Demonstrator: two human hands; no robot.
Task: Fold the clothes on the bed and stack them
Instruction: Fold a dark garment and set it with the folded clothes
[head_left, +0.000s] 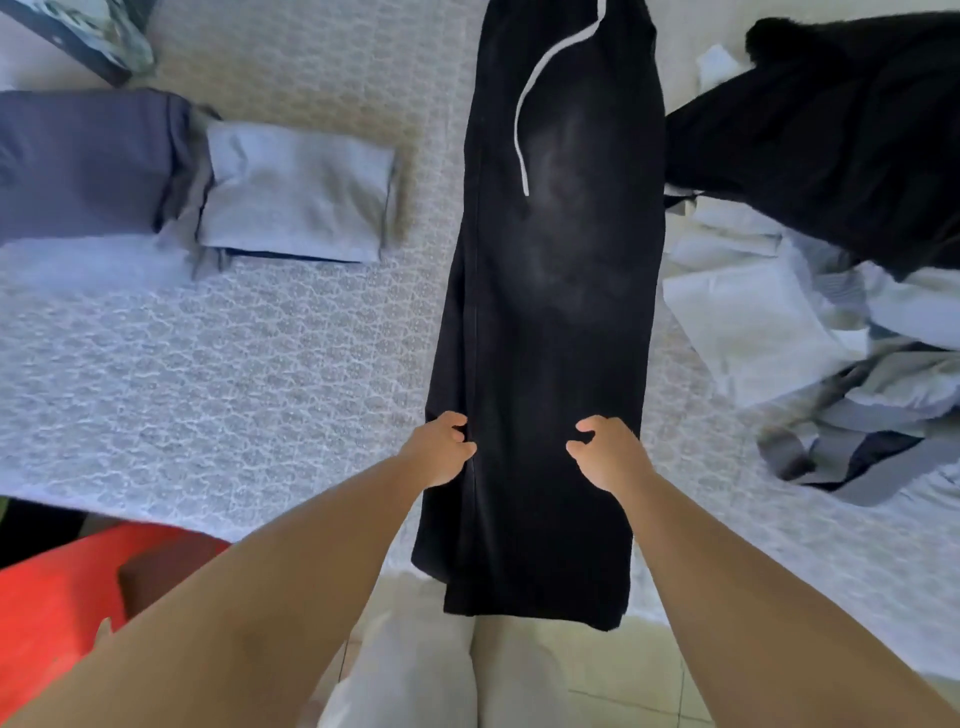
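The trousers (550, 322) are black, with a faint grey, dusty-looking patch on the upper part. The drawstring (540, 98) on them is white. The bed cover (249, 364) is pale lilac-white with a repeating lace-like floral pattern. The folded garment (298, 192) is light grey-blue; a thin navy edge shows beneath it. The folded item (88, 161) at the left edge is dark slate-purple. The heap of clothes (810, 332) at the right is white, pale blue and grey, with a black garment (841, 135) on top. The object (57, 603) at lower left is bright red. The floor (582, 670) is cream tile.
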